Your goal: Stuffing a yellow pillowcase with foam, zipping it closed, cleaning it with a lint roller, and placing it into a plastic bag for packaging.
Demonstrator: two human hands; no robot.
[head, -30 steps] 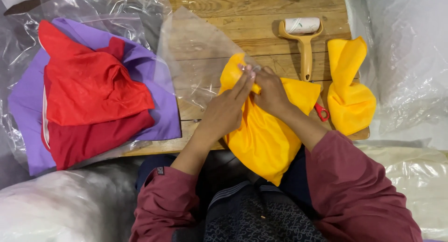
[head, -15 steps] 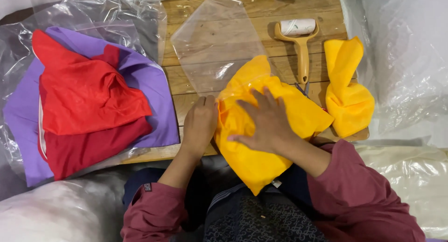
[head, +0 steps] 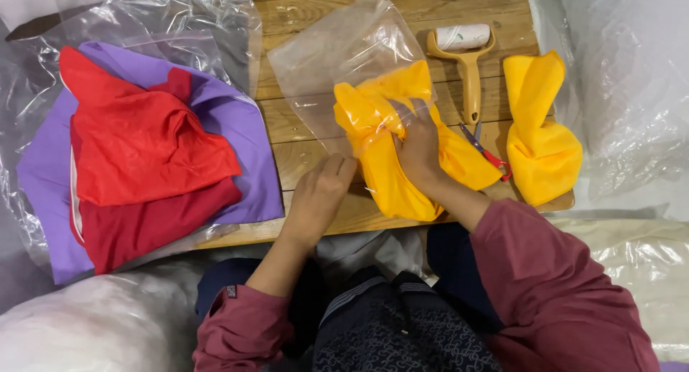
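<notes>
Bagging step, about halfway by the look of it: yellow cloth (head: pixel 402 164) going mouth-first into a clear plastic bag (head: pixel 344 56) on the wooden table (head: pixel 301 128). Right hand (head: pixel 420 146) closed around the bunched cloth, grip pinching both fabric and the bag's edge over it. Left hand (head: pixel 319 192) just beside the cloth's lower left, fingers curled at the bag's mouth; cannot tell whether pinching film or merely resting there. Upper end of the cloth already under film, lower part outside, hanging over the near table edge. Next move, judged from this: holding the mouth wide on the left and feeding the loose tail in without snagging. Cloth soft, creased, bright yellow, loosely folded; glossy wrinkles of film across its top. Near the right: 1 lint roller (head: pixel 466 56), red-handled scissors (head: pixel 488 153), 1 more yellow bundle (head: pixel 538 135). Left: red cloth (head: pixel 143 149) on purple cloth (head: pixel 244 149).
</notes>
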